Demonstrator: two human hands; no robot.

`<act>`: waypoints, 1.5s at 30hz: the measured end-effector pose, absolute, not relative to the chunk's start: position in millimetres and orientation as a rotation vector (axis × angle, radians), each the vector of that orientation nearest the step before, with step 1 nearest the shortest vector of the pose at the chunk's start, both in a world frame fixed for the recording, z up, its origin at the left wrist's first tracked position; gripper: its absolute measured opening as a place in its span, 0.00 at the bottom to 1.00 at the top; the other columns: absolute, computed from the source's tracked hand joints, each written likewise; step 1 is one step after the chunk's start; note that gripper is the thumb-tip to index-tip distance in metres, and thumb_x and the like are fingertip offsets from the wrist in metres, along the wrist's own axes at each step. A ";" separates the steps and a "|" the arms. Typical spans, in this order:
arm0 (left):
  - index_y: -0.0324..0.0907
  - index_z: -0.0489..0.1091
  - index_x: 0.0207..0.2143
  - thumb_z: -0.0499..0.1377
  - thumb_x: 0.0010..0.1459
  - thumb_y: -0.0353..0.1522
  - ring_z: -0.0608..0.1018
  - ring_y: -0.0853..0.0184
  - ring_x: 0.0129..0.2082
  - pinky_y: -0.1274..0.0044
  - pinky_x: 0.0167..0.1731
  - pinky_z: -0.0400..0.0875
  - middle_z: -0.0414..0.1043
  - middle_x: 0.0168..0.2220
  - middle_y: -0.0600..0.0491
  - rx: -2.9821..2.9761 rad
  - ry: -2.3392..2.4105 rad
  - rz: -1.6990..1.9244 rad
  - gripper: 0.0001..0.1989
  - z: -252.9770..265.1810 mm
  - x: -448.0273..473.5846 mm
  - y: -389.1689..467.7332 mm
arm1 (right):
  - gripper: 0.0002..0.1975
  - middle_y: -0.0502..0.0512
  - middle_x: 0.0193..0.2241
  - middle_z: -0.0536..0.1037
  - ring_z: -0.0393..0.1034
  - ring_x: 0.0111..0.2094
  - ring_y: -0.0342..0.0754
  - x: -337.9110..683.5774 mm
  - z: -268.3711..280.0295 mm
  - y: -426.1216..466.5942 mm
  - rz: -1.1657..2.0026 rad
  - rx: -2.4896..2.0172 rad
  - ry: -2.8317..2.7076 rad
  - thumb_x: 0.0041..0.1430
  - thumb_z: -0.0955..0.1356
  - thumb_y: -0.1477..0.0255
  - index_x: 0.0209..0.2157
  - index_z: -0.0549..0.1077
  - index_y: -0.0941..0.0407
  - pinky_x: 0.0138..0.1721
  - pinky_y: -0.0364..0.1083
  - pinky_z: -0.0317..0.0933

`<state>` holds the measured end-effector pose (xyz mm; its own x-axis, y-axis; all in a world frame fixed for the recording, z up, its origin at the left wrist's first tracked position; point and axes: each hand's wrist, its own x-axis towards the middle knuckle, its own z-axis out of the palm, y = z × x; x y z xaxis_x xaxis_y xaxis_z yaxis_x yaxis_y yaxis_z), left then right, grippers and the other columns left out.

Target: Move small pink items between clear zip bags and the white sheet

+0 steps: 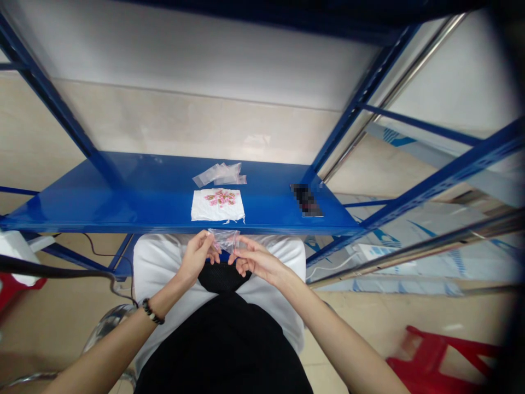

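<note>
Between my two hands, just in front of the shelf edge and above my lap, is a small clear zip bag [225, 238]. My left hand [199, 253] pinches its left end, where something pinkish shows faintly. My right hand [255, 257] grips the right end between thumb and fingers. On the blue shelf [135, 191] beyond them lies a white cloth or tissue [200, 210] with a cluster of small pink and greenish pieces [222, 198] on it. Behind that rest several overlapping clear bags [221, 173].
A dark, pixelated flat object [305, 200] lies near the shelf's right end. Blue uprights [344, 131] frame the shelf on both sides. A red plastic stool [435, 355] stands at lower right, and a black cable [57, 269] runs at the left.
</note>
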<state>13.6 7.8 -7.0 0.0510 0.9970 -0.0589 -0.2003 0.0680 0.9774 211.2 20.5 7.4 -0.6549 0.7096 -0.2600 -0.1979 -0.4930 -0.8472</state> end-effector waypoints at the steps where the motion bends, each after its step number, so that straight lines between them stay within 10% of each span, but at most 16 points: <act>1: 0.41 0.63 0.31 0.58 0.59 0.47 0.72 0.73 0.15 0.83 0.15 0.61 0.73 0.22 0.55 1.052 1.066 1.231 0.18 -7.4 13.5 8.2 | 0.23 0.56 0.32 0.80 0.73 0.23 0.41 211.5 7.6 20.4 2.153 -0.818 -1.126 0.56 0.72 0.70 0.52 0.64 0.56 0.23 0.38 0.68; 11: 0.40 0.64 0.28 0.62 0.55 0.47 0.57 0.81 0.13 0.87 0.12 0.47 0.63 0.19 0.61 0.942 1.102 1.274 0.20 -11.4 12.9 10.5 | 0.21 0.47 0.21 0.76 0.66 0.16 0.41 211.1 13.3 24.0 1.959 -0.853 -1.241 0.54 0.69 0.71 0.50 0.66 0.55 0.18 0.38 0.62; 24: 0.40 0.64 0.28 0.61 0.56 0.45 0.58 0.80 0.14 0.86 0.13 0.49 0.61 0.18 0.61 0.961 1.079 1.291 0.18 -6.9 15.0 5.2 | 0.20 0.58 0.49 0.78 0.72 0.50 0.49 177.1 -14.3 18.7 1.756 -0.686 -0.656 0.62 0.64 0.59 0.51 0.72 0.54 0.53 0.49 0.63; 45: 0.40 0.70 0.27 0.61 0.56 0.41 0.61 0.76 0.13 0.83 0.14 0.52 0.63 0.15 0.60 1.235 1.212 1.289 0.13 4.9 8.6 -5.0 | 0.23 0.62 0.41 0.81 0.78 0.39 0.54 127.4 -13.7 0.3 1.462 -0.883 -0.500 0.61 0.63 0.52 0.43 0.73 0.57 0.41 0.52 0.71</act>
<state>8.6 -5.0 4.9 -0.0452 0.9969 0.0637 0.0022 -0.0637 0.9980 127.4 0.3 -13.7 0.0895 0.9720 -0.2173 -0.6351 -0.1124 -0.7642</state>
